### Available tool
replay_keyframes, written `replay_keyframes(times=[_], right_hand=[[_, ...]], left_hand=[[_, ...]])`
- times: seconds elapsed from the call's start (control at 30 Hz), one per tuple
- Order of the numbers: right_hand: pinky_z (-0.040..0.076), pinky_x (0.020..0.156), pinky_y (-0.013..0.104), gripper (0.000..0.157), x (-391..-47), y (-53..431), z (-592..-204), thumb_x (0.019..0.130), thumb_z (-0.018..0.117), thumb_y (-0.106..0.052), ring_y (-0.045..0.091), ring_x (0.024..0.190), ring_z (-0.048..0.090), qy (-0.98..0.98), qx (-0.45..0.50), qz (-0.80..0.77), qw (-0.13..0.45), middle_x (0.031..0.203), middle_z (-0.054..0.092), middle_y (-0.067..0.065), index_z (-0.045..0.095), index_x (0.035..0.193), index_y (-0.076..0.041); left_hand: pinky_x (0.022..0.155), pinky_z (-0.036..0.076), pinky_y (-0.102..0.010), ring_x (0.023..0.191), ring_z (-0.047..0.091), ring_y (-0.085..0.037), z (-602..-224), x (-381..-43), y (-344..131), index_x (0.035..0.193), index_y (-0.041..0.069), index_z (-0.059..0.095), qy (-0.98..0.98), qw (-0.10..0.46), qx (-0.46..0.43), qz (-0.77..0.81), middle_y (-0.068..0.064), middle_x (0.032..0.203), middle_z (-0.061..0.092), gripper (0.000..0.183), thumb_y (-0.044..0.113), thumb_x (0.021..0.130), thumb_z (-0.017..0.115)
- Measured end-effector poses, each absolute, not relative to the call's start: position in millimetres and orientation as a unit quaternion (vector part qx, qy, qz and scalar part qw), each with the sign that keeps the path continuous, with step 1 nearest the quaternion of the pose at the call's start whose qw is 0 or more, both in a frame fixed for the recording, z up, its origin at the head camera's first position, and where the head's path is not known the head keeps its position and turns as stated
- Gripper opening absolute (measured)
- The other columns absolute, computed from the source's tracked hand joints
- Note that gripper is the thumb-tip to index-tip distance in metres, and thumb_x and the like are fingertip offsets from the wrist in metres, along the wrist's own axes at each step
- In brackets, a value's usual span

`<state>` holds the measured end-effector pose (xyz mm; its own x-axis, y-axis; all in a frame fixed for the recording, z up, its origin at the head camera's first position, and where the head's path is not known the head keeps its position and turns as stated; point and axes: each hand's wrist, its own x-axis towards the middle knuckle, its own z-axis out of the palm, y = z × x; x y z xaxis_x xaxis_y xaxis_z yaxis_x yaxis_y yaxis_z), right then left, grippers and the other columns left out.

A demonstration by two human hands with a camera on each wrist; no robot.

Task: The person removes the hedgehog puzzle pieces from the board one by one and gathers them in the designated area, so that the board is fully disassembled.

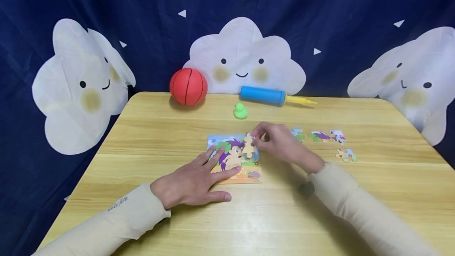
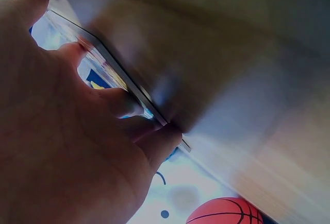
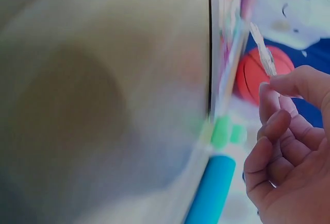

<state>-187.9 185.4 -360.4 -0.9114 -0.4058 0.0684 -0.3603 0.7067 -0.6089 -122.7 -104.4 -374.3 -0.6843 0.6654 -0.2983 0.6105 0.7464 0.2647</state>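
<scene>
A jigsaw puzzle board with a cartoon hedgehog picture lies on the table, partly covered by my left hand. The fingers are spread and rest across the board's left and lower part; in the left wrist view they reach over its thin edge. Between thumb and forefinger, my right hand pinches a beige puzzle piece over the upper right of the board. The right wrist view shows this piece tilted, edge-on, at the fingertips.
Several loose puzzle pieces lie on the wooden table to the right. Behind the board sit a green toy duck, a red ball and a blue hand pump with a yellow nozzle. A dark cloud-print curtain hangs behind.
</scene>
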Motion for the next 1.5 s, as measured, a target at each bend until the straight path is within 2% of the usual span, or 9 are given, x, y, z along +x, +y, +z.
replay_keyframes(times=[0.23,0.43,0.6,0.7,1.0,1.27,1.4,1.5], right_hand=[[0.051,0.068,0.023,0.014,-185,239,-344,0.099,0.075,-0.010,0.017,0.086,0.062,0.928,-0.188,-0.321,0.013,0.099,0.077,0.004,0.078,0.112,-0.007],[0.051,0.071,0.018,0.010,-176,295,-340,0.099,0.078,-0.012,0.008,0.083,0.061,0.937,-0.161,-0.310,-0.001,0.096,0.076,0.004,0.078,0.108,-0.008],[0.055,0.060,0.024,0.013,-168,334,-346,0.100,0.079,-0.013,0.006,0.074,0.063,0.939,-0.135,-0.315,0.024,0.095,0.076,0.006,0.077,0.110,-0.006],[0.056,0.059,0.027,0.014,-166,350,-351,0.101,0.078,-0.012,0.007,0.072,0.064,0.939,-0.127,-0.318,0.045,0.095,0.076,0.006,0.076,0.111,-0.004],[0.050,0.065,0.019,0.007,-164,377,-368,0.101,0.074,-0.004,-0.002,0.077,0.059,0.946,-0.140,-0.285,0.064,0.092,0.076,-0.001,0.075,0.108,-0.002],[0.046,0.068,0.021,0.008,-166,382,-375,0.097,0.081,-0.008,-0.003,0.077,0.051,0.963,-0.189,-0.194,0.010,0.089,0.069,-0.009,0.076,0.100,-0.014],[0.042,0.068,0.022,0.011,-166,382,-375,0.097,0.082,-0.007,-0.001,0.078,0.047,0.962,-0.205,-0.179,0.001,0.089,0.063,-0.009,0.076,0.099,-0.016],[0.042,0.068,0.022,0.011,-167,382,-375,0.097,0.082,-0.006,0.000,0.079,0.047,0.962,-0.206,-0.176,0.001,0.090,0.064,-0.009,0.076,0.099,-0.015]], left_hand=[[0.137,0.020,-0.059,0.171,0.001,-0.041,-374,-122,-104,0.169,0.052,0.030,0.914,0.185,0.353,0.076,-0.011,0.185,0.005,0.072,0.075,0.104,0.051],[0.137,0.020,-0.060,0.171,0.001,-0.041,-373,-122,-105,0.169,0.053,0.031,0.916,0.191,0.345,0.074,-0.010,0.185,0.007,0.071,0.075,0.104,0.051],[0.136,0.021,-0.060,0.171,0.002,-0.041,-372,-122,-106,0.169,0.052,0.032,0.916,0.189,0.346,0.077,-0.011,0.185,0.007,0.071,0.074,0.104,0.052],[0.136,0.022,-0.060,0.171,0.003,-0.041,-372,-122,-106,0.169,0.051,0.032,0.915,0.190,0.346,0.079,-0.011,0.185,0.007,0.071,0.073,0.105,0.053],[0.137,0.021,-0.060,0.171,0.003,-0.041,-372,-122,-106,0.169,0.050,0.033,0.913,0.190,0.350,0.084,-0.012,0.185,0.007,0.071,0.073,0.105,0.053],[0.137,0.020,-0.060,0.171,0.003,-0.041,-372,-122,-104,0.169,0.051,0.032,0.912,0.191,0.352,0.081,-0.012,0.185,0.008,0.071,0.073,0.105,0.053],[0.136,0.022,-0.059,0.171,0.002,-0.041,-372,-123,-103,0.169,0.052,0.031,0.914,0.193,0.350,0.074,-0.011,0.185,0.007,0.072,0.075,0.104,0.052],[0.137,0.022,-0.059,0.171,0.002,-0.041,-372,-123,-102,0.169,0.052,0.031,0.914,0.194,0.349,0.071,-0.011,0.185,0.007,0.072,0.075,0.104,0.052]])
